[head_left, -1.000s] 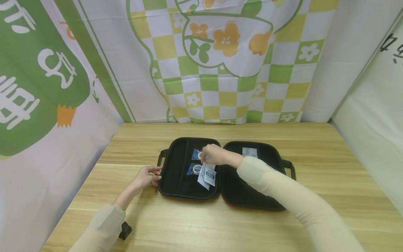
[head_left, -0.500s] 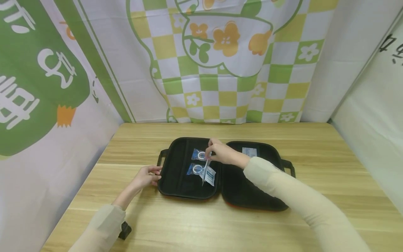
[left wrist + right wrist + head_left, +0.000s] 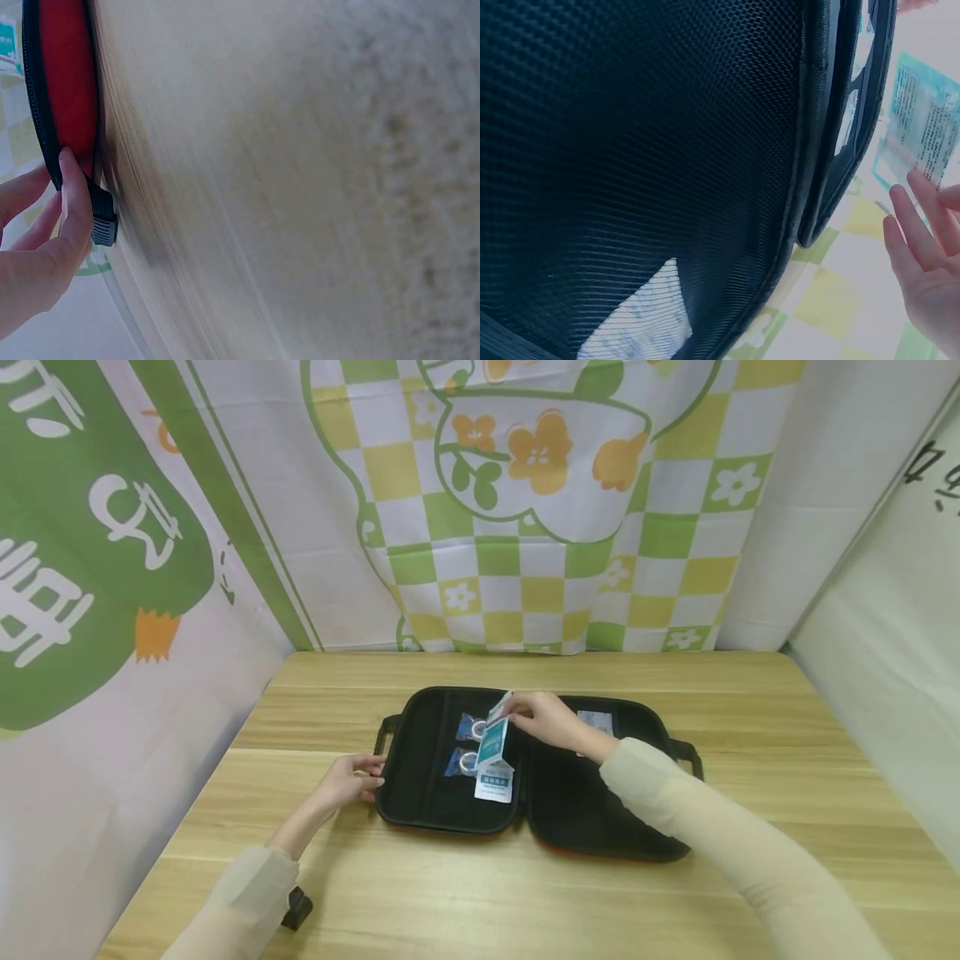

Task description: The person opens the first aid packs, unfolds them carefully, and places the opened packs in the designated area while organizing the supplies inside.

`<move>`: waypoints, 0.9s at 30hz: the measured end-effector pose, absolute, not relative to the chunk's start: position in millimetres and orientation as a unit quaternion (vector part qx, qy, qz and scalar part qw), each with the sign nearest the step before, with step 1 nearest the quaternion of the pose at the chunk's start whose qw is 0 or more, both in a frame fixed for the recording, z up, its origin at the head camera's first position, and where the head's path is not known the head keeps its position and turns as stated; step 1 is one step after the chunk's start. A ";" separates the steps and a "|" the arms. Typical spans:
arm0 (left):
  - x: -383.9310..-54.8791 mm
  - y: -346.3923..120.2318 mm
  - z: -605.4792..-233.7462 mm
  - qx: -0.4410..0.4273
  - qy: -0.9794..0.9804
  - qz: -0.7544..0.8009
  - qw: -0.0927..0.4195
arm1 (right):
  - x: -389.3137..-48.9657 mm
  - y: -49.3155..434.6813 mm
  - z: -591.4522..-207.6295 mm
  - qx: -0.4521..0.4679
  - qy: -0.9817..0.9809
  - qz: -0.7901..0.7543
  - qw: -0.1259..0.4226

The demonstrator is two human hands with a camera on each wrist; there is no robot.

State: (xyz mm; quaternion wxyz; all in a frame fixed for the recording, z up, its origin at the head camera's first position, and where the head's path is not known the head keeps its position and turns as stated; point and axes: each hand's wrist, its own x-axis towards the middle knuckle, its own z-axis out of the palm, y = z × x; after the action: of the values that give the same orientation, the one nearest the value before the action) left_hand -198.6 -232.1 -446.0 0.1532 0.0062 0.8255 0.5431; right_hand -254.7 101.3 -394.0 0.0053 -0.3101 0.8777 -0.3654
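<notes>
A black zip case (image 3: 412,793) lies unfolded on the table, its outside red (image 3: 67,75) in the left wrist view. My left hand (image 3: 350,782) grips the left half's outer edge beside the handle (image 3: 103,225), thumb and fingers on opposite faces. Over that half, my right hand (image 3: 551,718) pinches a white-and-teal sachet (image 3: 492,742) at its upper end. The same sachet (image 3: 919,120) shows fine print in the right wrist view. Another sachet (image 3: 494,783) overlaps its lower end. Two rings in clear-and-blue wrappers (image 3: 463,763) lie to the left, partly hidden.
In the case's right half, a pale packet (image 3: 596,721) lies behind black mesh (image 3: 667,112). A second handle (image 3: 696,764) sticks out on the right. The wooden table (image 3: 450,893) meets a patterned cloth (image 3: 540,602) at the back.
My right hand has shifted right over the case, and the sachet in it has turned from edge-on to show its teal face. The left hand has kept its place on the edge.
</notes>
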 end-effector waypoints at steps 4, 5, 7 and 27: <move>-198.0 -231.5 -446.1 0.007 0.825 0.545 0.151 | -252.1 106.6 -395.0 -0.263 0.873 -0.411 0.021; -198.1 -231.5 -446.2 0.007 0.824 0.545 0.152 | -251.7 108.1 -395.5 -0.253 0.868 -0.427 0.027; -198.2 -231.6 -446.1 0.007 0.824 0.546 0.153 | -251.2 111.1 -396.1 -0.230 0.857 -0.460 0.041; -197.5 -230.3 -445.8 0.008 0.834 0.532 0.148 | -238.4 151.3 -396.5 -0.068 0.804 -0.578 0.117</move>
State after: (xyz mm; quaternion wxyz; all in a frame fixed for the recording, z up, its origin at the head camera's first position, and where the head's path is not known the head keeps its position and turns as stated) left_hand -197.5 -230.3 -445.8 0.1483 0.0082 0.8335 0.5321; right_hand -238.4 151.3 -396.5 0.1174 -0.0676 0.8044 -0.5784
